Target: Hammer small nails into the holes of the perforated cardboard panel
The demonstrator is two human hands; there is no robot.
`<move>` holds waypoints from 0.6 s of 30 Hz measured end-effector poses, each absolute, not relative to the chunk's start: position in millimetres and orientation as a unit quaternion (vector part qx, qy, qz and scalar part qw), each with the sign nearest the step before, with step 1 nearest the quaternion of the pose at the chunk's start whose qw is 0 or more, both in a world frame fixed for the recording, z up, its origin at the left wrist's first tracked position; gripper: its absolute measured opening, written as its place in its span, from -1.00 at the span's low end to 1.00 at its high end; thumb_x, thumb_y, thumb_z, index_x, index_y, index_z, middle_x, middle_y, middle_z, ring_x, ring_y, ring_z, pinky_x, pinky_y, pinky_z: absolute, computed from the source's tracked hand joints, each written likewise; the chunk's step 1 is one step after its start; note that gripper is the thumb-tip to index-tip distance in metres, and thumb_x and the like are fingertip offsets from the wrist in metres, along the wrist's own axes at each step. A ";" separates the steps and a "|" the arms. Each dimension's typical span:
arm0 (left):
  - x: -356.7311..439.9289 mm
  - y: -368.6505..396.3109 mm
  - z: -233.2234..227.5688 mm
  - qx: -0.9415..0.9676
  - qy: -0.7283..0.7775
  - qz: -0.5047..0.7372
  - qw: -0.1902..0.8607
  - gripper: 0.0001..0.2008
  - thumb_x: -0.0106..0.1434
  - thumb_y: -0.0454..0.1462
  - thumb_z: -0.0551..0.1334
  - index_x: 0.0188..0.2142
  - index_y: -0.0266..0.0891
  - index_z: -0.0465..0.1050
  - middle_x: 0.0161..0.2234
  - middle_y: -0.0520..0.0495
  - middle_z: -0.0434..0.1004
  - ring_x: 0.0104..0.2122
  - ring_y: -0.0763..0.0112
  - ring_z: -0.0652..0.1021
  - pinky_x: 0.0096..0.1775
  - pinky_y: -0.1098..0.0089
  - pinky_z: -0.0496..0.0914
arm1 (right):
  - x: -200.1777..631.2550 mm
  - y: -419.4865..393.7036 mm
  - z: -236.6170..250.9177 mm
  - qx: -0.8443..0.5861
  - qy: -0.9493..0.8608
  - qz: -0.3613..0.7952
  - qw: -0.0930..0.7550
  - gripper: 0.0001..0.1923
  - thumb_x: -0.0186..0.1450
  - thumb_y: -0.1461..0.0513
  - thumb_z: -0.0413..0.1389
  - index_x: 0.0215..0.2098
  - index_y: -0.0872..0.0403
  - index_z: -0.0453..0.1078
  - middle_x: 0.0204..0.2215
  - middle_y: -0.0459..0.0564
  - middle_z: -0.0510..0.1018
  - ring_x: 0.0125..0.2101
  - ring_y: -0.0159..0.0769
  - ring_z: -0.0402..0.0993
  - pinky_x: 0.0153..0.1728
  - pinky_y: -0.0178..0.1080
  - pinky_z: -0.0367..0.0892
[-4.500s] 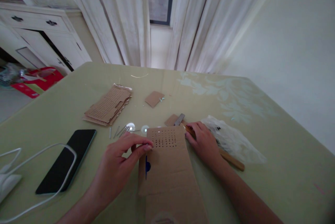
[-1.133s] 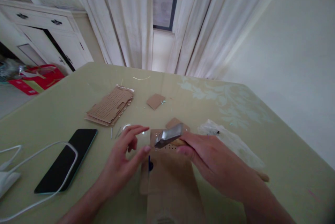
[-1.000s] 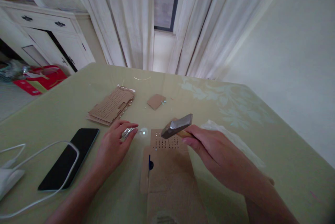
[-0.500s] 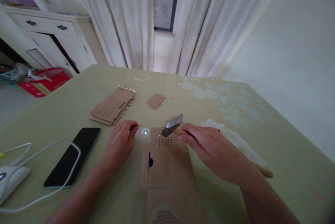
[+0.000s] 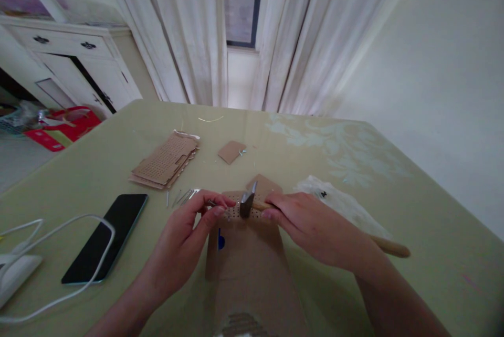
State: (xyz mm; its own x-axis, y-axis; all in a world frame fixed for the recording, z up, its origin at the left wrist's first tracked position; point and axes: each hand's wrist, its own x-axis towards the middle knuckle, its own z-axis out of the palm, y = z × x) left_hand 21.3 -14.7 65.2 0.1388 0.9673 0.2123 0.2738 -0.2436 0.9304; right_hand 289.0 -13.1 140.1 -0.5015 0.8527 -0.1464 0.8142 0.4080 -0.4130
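Pale curtains (image 5: 192, 38) hang behind the desk (image 5: 315, 158), where from afar I see the left hand (image 5: 179, 237), fingers pinched on a thin metal piece (image 5: 211, 203) over the left edge of the holed cardboard (image 5: 252, 274), and the right hand (image 5: 315, 227) clamped round the hammer (image 5: 247, 206). Its head sits just right of the left fingertips, handle running rightward past the right wrist, so I judge that narrow sideways gap matters most. Fingers mask most of the piece, the hammer covers some holes, and the cardboard's near end is cut off.

A white cable (image 5: 114, 233) crosses a phone (image 5: 94, 245); near the cabinet (image 5: 98, 70) sits, apparently, a red bag (image 5: 73, 130).
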 end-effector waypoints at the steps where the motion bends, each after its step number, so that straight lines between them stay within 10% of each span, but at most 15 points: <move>1: 23.4 -16.1 66.5 0.656 0.488 0.435 0.379 -0.79 0.58 -0.11 0.25 -0.10 -0.09 0.65 -0.17 -0.02 0.74 -0.21 0.31 0.68 -0.21 0.38 0.51 | 288.9 -12.9 140.4 -0.498 -0.835 0.229 0.045 -0.66 0.72 0.14 -0.04 -0.09 0.04 0.53 -0.18 0.01 0.70 -0.21 -0.15 0.60 -0.16 -0.14 0.24; 10: 33.3 -11.2 41.9 0.732 0.456 0.437 0.256 -0.63 0.58 -0.25 0.19 0.28 -0.14 0.60 -0.17 -0.07 0.69 -0.16 0.26 0.63 -0.08 0.29 0.52 | 288.7 -11.7 139.6 -0.480 -0.844 0.234 0.044 -0.66 0.72 0.12 -0.02 -0.12 0.05 0.49 -0.21 0.00 0.67 -0.24 -0.16 0.59 -0.16 -0.14 0.23; 18: 24.4 -12.0 41.8 0.713 0.467 0.449 0.268 -0.90 0.46 -0.24 0.39 -0.10 -0.02 0.73 -0.22 0.05 0.76 -0.32 0.38 0.63 -0.32 0.43 0.45 | 288.1 -11.2 139.1 -0.483 -0.840 0.244 0.044 -0.67 0.73 0.11 -0.02 -0.11 0.06 0.48 -0.24 -0.01 0.65 -0.26 -0.17 0.56 -0.22 -0.14 0.18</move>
